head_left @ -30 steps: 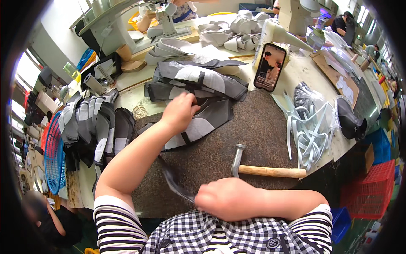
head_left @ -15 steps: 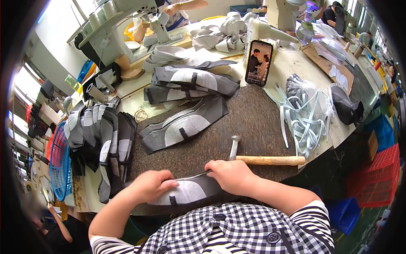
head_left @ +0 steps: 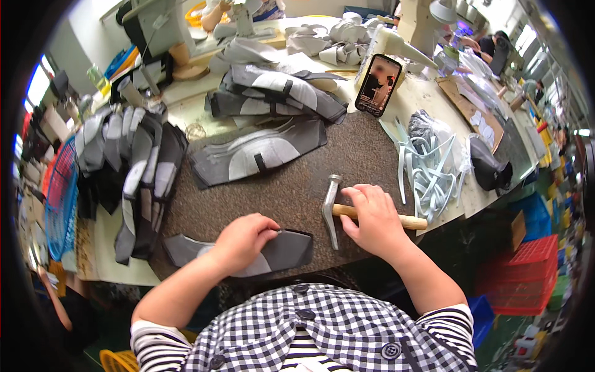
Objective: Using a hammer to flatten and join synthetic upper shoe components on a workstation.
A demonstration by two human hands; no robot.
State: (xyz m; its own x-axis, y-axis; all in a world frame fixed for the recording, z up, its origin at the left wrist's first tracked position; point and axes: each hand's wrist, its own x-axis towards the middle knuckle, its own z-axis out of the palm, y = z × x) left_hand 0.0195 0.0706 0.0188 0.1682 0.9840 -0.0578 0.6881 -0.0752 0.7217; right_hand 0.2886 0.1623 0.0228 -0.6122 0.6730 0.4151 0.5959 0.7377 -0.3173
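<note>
A dark grey fabric piece [head_left: 288,251] with a pale patch lies flat at the near edge of the brown work mat. My left hand [head_left: 245,243] rests over its middle, thumb and fingertips pinched together at its upper edge. The hand covers much of the pale patch. To the right, my right hand [head_left: 375,217] is over the wooden handle of a hammer [head_left: 412,221], fingers stretched out and thumb apart, not wrapped round it. The hammer's metal head lies on the mat left of that hand.
Beyond lie stacked grey pieces [head_left: 273,149], with more draped in a pile [head_left: 139,167] at the left. A phone [head_left: 377,85] stands upright at the back. Pale blue straps [head_left: 434,177] lie at the right, near a black shoe form [head_left: 486,164]. A red crate [head_left: 520,276] sits below the table.
My right hand has let go of the fabric piece and moved right, over the hammer handle. The left hand has stayed on the piece, now at its upper edge. The view has shifted slightly.
</note>
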